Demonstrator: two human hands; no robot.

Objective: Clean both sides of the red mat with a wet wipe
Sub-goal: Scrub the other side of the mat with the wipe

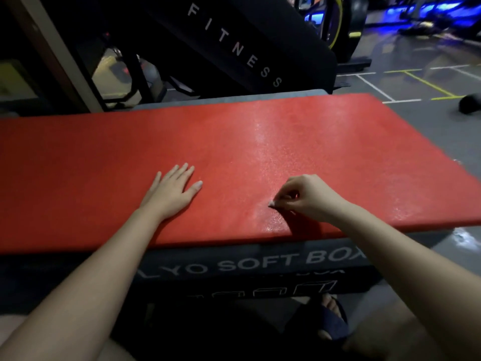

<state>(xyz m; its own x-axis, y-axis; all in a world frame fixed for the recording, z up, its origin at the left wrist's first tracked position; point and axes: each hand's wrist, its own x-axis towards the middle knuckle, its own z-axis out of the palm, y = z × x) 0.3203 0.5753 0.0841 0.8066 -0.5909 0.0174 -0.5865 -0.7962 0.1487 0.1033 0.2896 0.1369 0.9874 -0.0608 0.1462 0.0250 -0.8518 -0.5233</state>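
Observation:
The red mat [234, 157] lies flat on a dark box, with a wet, shiny streak running down its middle to the near edge. My left hand [171, 194] rests flat on the mat near the front edge, fingers straight and spread. To its right, my right hand [304, 198] has its fingers curled, the tips pinched together and touching the mat surface. A tiny pale bit shows at those fingertips; I cannot tell whether it is a nail or a scrap. No wet wipe is visible.
The mat sits on a black box [260, 267] lettered "SOFT BOX". Behind it stands dark gym equipment [234, 48] marked "FITNESS". Grey floor with painted lines [416, 84] spreads to the right, with a dark roller [469, 102] on it. A sandalled foot [330, 319] is below the box.

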